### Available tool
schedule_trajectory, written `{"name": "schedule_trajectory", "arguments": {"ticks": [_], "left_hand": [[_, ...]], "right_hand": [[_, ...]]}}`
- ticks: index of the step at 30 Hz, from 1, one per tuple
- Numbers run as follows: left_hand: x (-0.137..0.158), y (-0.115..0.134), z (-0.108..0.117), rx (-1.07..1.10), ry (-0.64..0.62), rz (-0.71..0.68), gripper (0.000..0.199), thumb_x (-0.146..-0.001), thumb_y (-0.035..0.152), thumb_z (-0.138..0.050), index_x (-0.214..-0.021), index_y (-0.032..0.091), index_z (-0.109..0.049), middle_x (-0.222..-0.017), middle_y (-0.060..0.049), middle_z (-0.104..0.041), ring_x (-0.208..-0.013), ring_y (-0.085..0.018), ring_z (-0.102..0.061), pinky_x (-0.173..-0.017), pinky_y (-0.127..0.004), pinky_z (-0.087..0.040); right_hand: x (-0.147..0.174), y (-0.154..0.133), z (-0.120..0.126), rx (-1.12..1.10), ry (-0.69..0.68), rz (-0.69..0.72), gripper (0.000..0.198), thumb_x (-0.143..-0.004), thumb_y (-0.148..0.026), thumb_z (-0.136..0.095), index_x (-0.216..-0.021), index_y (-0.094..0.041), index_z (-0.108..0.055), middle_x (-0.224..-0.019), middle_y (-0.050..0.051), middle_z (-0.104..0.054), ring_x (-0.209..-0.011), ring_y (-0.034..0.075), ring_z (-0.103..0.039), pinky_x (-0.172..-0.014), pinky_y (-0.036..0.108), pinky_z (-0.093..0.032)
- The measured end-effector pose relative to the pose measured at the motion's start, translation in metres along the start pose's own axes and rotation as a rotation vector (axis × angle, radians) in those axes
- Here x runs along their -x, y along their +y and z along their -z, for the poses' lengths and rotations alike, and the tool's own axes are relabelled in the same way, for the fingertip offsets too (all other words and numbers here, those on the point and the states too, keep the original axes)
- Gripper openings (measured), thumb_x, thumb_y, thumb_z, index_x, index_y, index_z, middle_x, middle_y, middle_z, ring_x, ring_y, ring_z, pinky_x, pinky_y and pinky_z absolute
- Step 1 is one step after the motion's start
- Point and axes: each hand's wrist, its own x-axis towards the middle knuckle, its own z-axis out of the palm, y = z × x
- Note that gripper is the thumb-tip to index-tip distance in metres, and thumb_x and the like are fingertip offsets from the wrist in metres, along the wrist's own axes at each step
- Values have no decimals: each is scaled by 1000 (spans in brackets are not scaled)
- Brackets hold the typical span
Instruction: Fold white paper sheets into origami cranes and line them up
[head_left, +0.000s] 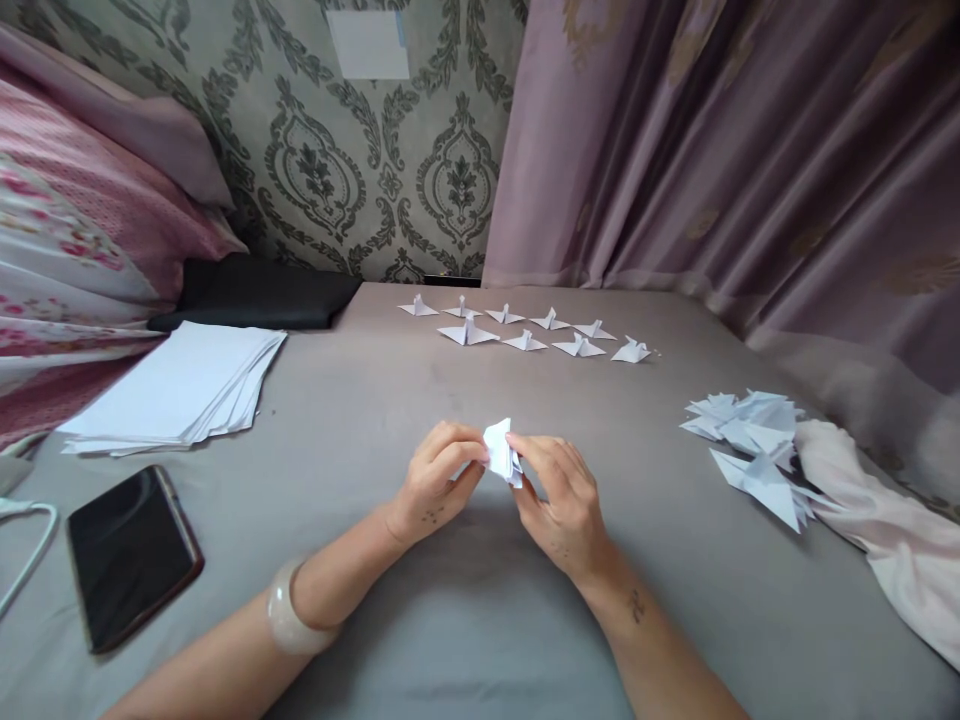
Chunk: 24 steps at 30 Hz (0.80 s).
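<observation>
A small piece of folded white paper (499,450) is held up between my two hands, over the middle of the grey cloth surface. My left hand (444,472) pinches its left edge between thumb and fingers. On the opposite side, my right hand (559,492) grips the right edge, thumb below and fingertips above. Several layers show along the paper's lower right side. Beyond my hands, several folded paper cranes (469,331) stand in two rows with their wings spread.
A stack of white paper sheets (176,385) lies at the left, with a dark tablet (131,555) nearer me and a black folded item (262,290) behind. At the right are heaped paper cranes (750,425) beside a pale pink cloth (877,500). Purple curtains (637,130) hang behind.
</observation>
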Motion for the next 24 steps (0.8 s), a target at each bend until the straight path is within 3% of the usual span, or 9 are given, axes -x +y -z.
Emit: {"name": "schedule_trajectory", "arguments": {"ticks": [4, 10, 12, 15, 19, 24], "left_hand": [[2, -1, -1, -9, -65, -13, 27, -81, 2, -54, -100, 20, -51, -89, -6, -59, -81, -16, -55, -72, -30, -47], [5, -6, -1, -34, -182, -6, 53, -84, 7, -47, -134, 21, -37, -93, -8, -58, -83, -18, -53, -76, -33, -47], [5, -6, -1, -46, -229, -14, 51, -84, 6, -46, -132, 22, -41, -95, -8, -58, -84, -18, -52, -76, -33, -46], [2, -6, 1, -49, -178, 18, 44, -82, 6, -48, -124, 20, -46, -91, -7, -58, -81, -17, -52, -74, -31, -46], [0, -4, 2, -45, -99, 68, 38, -81, 7, -53, -116, 19, -48, -84, -4, -57, -76, -16, -53, -71, -28, -45], [-1, -2, 2, 4, -140, 147, 37, -84, 9, -53, -119, 22, -52, -82, -3, -59, -75, -14, -54, -71, -26, -45]], "right_hand": [[1, 1, -2, -23, 48, -26, 39, -83, -6, -55, -117, -25, -53, -92, 6, -68, -84, 18, -64, -76, 34, -50], [0, 1, -2, 17, 16, 21, 26, -81, -7, -59, -99, -25, -57, -87, 4, -67, -78, 17, -62, -72, 32, -48], [-1, 1, -1, 33, 6, 24, 25, -80, -6, -60, -98, -24, -57, -87, 4, -66, -77, 17, -61, -71, 32, -48], [-3, 0, 1, 43, 8, 26, 26, -79, -5, -60, -96, -24, -58, -87, 5, -65, -79, 18, -60, -72, 33, -49], [-5, 0, 3, -6, -2, 19, 24, -79, -5, -58, -92, -24, -58, -103, 7, -65, -96, 20, -62, -80, 37, -51], [-4, 5, 3, -143, -70, -70, 20, -81, -8, -56, -92, -24, -55, -115, 8, -64, -112, 22, -58, -91, 42, -49]]}}
